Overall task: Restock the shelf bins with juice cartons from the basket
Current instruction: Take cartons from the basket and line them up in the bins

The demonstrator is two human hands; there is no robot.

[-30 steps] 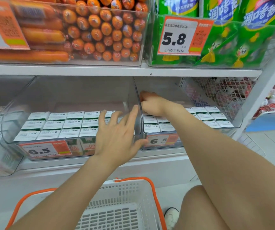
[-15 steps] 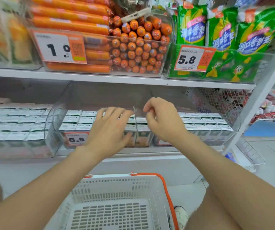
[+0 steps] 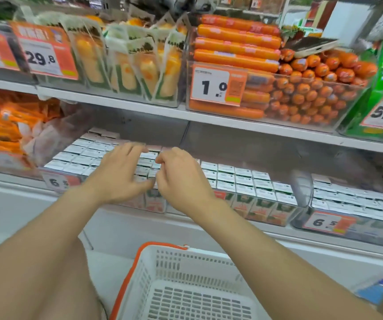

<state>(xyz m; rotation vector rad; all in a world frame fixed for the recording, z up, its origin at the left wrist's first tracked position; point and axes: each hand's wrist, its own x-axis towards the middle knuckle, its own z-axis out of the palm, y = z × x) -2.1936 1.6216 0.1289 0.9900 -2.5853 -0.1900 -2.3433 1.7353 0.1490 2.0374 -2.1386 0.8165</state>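
Along the lower white store shelf (image 3: pixel 209 229), small white-topped juice cartons (image 3: pixel 243 179) stand upright in rows, long axes vertical, inside a clear plastic bin (image 3: pixel 250 207). I see my left hand (image 3: pixel 118 174) spread loose above them. My right hand (image 3: pixel 181 179) is curled, and I cannot tell whether it grasps anything. The white slatted plastic basket (image 3: pixel 192 257) sits below.

Juice cartons (image 3: pixel 243 180) upright, packed in rows inside clear shelf bins (image 3: pixel 303 192); white basket (image 3: pixel 185 264) below, orange handle.

A basket (image 3: pixel 174 265) stands before the lower shelf (image 3: pixel 232 227), where bins (image 3: pixel 302 192) sit side by side, filled with rows of juice cartons (image 3: pixel 236 179). The left hand (image 3: pixel 118 174) and right hand (image 3: pixel 183 179) hover close together above the cartons. Sausages (image 3: pixel 306 93) lie in a bin on the upper shelf (image 3: pixel 243 127).
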